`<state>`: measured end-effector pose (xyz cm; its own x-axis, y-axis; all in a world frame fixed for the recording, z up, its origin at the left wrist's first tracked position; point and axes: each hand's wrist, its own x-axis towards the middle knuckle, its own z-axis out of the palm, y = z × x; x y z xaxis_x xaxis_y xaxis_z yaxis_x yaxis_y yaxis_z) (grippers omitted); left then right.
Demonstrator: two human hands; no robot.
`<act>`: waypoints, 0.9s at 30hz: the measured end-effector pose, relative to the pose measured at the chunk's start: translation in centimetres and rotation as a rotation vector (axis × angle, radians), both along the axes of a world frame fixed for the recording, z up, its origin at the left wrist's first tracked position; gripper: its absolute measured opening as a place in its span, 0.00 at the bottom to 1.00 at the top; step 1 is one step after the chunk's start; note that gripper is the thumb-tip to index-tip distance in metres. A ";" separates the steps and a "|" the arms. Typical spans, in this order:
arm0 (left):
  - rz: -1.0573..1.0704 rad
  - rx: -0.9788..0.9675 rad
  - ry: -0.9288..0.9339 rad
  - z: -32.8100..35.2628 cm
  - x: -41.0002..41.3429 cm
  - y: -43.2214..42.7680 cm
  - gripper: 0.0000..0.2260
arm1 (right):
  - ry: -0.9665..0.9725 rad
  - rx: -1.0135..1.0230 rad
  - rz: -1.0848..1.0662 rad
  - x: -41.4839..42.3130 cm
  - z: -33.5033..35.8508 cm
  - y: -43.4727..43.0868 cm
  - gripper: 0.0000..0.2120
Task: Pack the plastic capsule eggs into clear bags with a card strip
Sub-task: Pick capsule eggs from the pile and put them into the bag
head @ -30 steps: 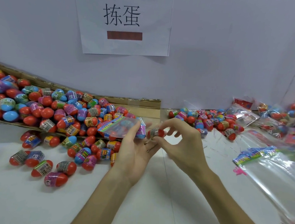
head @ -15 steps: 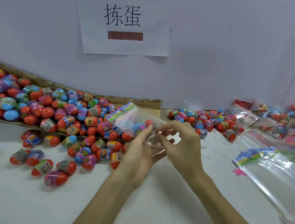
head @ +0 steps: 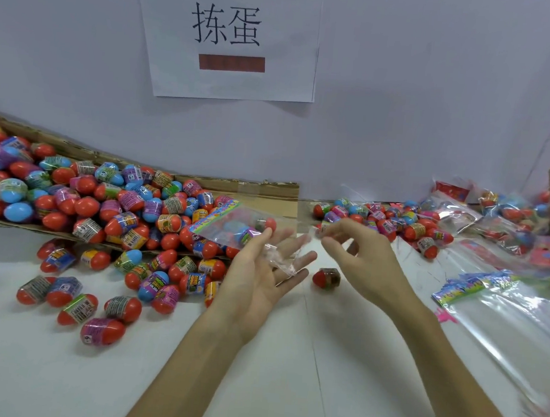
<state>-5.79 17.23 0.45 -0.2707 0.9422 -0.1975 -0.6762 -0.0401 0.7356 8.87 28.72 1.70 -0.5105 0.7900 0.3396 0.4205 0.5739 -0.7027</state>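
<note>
My left hand (head: 262, 273) is palm up with its fingers spread. Its thumb pins a clear bag (head: 229, 227) against them. The bag has a colourful card strip (head: 214, 215) along its upper edge and holds a few capsule eggs, one red egg (head: 269, 224) near its mouth. My right hand (head: 358, 257) hovers just to the right, its fingers loosely curled, with nothing plainly in them. A single red egg (head: 326, 277) lies on the white table (head: 287, 373) between my hands.
A flattened cardboard box (head: 268, 191) at left is heaped with eggs (head: 86, 200), and more spill onto the table (head: 104, 310). Another egg pile (head: 391, 220) sits at back right beside packed bags (head: 496, 222). Empty clear bags with card strips (head: 505, 312) lie at right.
My right hand let go of the egg it was pushing into the bag and drew back right. An egg now lies on the table. My left fingers have spread open under the bag.
</note>
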 end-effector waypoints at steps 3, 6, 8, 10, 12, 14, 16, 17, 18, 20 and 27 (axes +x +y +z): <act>0.027 -0.017 -0.026 -0.1 -0.1 0.1 0.20 | -0.348 -0.045 0.086 0.6 -0.4 0.9 0.05; 0.057 -0.028 -0.032 -0.3 -0.3 0.2 0.20 | -0.453 -0.084 0.179 0.6 -0.8 0.9 0.05; 0.071 -0.032 -0.035 -0.4 -0.3 0.2 0.20 | -0.370 -0.039 0.126 0.5 -0.8 0.9 0.05; 0.088 -0.038 -0.043 -0.4 -0.4 0.1 0.19 | -0.103 0.064 0.030 0.4 -0.5 0.7 0.07; 0.103 -0.043 -0.047 -0.4 -0.3 0.2 0.19 | 0.187 0.147 -0.009 0.3 0.2 0.2 0.09; 0.102 -0.041 -0.031 -0.4 -0.2 0.2 0.18 | 0.308 0.182 0.044 -0.1 0.7 -0.7 0.11; 0.086 -0.040 0.003 -0.5 0.1 0.1 0.18 | 0.304 0.209 0.122 -0.7 0.6 -1.6 0.12; 0.076 -0.041 0.021 -0.5 0.2 0.1 0.18 | 0.291 0.212 0.149 -1.1 0.3 -2.0 0.12; 0.066 -0.044 0.030 -0.5 0.3 0.0 0.18 | 0.279 0.201 0.171 -1.5 0.0 -2.4 0.12; 0.050 -0.036 0.017 -0.4 0.5 -0.1 0.20 | 0.241 0.171 0.218 -2.2 -0.5 -3.0 0.11; 0.121 -0.023 -0.030 -0.1 0.1 -0.2 0.22 | 0.203 0.014 0.353 -2.7 -1.1 -3.9 0.26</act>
